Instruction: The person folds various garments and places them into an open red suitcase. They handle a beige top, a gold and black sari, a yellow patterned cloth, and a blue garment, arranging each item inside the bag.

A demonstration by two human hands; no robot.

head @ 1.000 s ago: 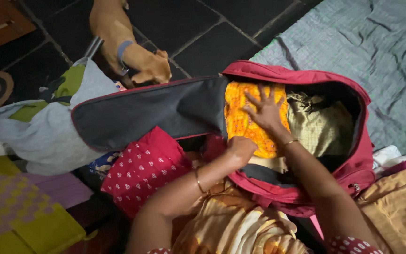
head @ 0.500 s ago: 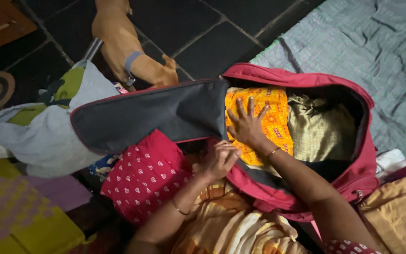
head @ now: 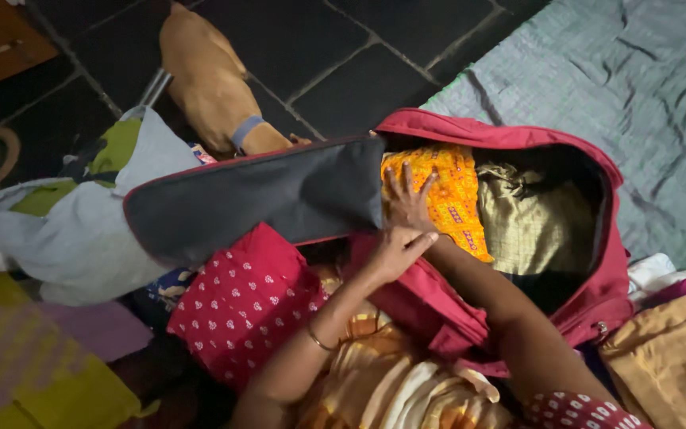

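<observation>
Your right hand point(head: 408, 202) lies flat, palm down, its fingers point(head: 391, 179) spread wide and pointing away from you, with the forearm running back toward your lower right. Your left hand point(head: 395, 253) sits just beneath it, fingers held together and touching the right wrist. A thin bangle circles your left wrist, forearm angled up from below.

Dim indoor light, prob from above; floor nearly black, bag interior in deep shadow, slight blur, no glare.
</observation>
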